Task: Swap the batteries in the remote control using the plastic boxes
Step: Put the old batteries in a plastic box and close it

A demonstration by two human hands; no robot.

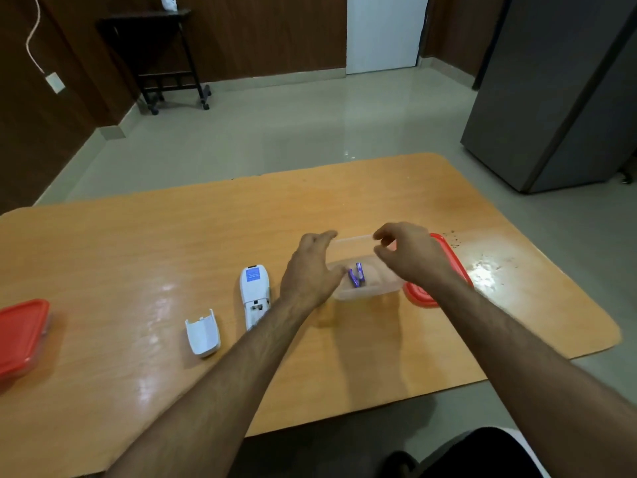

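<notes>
A clear plastic box (370,289) stands open on the wooden table, with two purple batteries (356,274) lying inside. My left hand (310,270) rests against the box's left side, fingers spread, holding nothing. My right hand (408,255) hovers over the box's far right rim with curled fingers and nothing visible in them. The box's red lid (448,257) lies just right of it, partly under my right wrist. The white remote (255,293) lies face down left of the box with its battery bay uncovered. Its white battery cover (203,336) lies further left.
A second plastic box with a red lid (20,336) sits closed at the table's left edge. The table's (138,257) front edge runs close to my body. Crumbs dot the far right of the tabletop. A grey fridge (565,91) stands on the right, a black stand (162,56) by the far wall.
</notes>
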